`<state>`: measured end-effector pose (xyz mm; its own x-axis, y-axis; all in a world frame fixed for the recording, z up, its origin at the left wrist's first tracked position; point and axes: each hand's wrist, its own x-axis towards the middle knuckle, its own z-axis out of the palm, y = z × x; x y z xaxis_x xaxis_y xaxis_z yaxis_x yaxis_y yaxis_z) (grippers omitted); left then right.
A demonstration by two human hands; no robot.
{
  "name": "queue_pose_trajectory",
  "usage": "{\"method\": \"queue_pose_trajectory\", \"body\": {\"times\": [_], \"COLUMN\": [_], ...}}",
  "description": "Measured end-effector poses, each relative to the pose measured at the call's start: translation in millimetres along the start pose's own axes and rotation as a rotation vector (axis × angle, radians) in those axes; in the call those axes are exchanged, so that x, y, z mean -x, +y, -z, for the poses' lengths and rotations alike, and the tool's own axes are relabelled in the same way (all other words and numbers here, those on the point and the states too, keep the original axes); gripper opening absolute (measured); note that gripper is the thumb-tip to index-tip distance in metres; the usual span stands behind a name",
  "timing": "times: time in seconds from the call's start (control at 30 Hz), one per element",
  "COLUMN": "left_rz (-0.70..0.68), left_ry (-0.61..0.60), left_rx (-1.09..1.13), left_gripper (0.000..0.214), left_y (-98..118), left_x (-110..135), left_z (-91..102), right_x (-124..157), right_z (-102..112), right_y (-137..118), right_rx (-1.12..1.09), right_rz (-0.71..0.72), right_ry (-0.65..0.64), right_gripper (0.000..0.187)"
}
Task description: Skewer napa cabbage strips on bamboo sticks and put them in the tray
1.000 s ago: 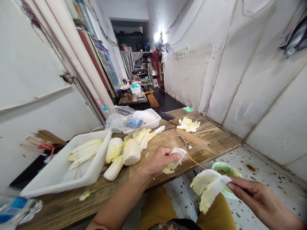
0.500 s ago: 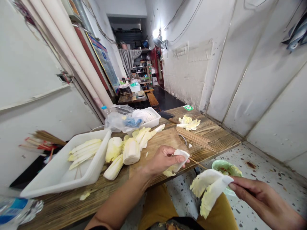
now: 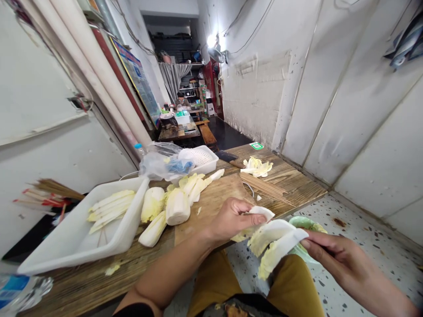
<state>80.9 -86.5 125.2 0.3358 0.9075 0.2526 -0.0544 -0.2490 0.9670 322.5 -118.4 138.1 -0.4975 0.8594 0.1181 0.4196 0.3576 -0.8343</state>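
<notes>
The left hand (image 3: 233, 218) closes on a white cabbage piece (image 3: 262, 212), thumb pressed along its upper face; this grip probably keeps the curved stem flat and steady. The right hand (image 3: 343, 253) pinches the pale stem ends of two cabbage leaves (image 3: 280, 246) between thumb and fingers. The firm stem likely gives a surer hold than the soft edges, which hang free towards the left hand. Both holds are narrow, just beside each other; contact between the pieces cannot be confirmed.

The cutting board (image 3: 224, 193) lies directly beyond the left hand. The cabbage chunks (image 3: 178, 207) stand to the left of that hand, presumably within easy reach. The white tray (image 3: 82, 257) sits farther left, containing flat leaf strips (image 3: 112, 207). Thin wooden sticks (image 3: 264, 187) lie bundled beyond both hands, apparently laid parallel for easy picking.
</notes>
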Motion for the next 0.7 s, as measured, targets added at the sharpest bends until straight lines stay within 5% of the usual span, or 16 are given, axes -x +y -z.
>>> {"method": "queue_pose_trajectory", "body": {"times": [0.23, 0.37, 0.53, 0.7], "left_rz": [-0.07, -0.119, 0.053, 0.081], "left_ry": [-0.053, -0.034, -0.023, 0.125], "left_rx": [-0.117, -0.259, -0.497, -0.714], "left_gripper": [0.035, 0.055, 0.025, 0.055], "left_y": [-7, -22, -60, -70], "left_x": [-11, -23, -36, -32], "left_z": [7.8, 19.3, 25.5, 29.1], "right_x": [-7, -8, -3, -5], "right_z": [-2, 1, -2, -14], "right_y": [-3, 3, 13, 36], "right_rx": [-0.029, -0.018, -0.01, 0.023], "right_rz": [0.037, 0.052, 0.1, 0.186], "right_ry": [0.106, 0.23, 0.41, 0.531], "right_gripper": [0.031, 0.031, 0.028, 0.025]}}
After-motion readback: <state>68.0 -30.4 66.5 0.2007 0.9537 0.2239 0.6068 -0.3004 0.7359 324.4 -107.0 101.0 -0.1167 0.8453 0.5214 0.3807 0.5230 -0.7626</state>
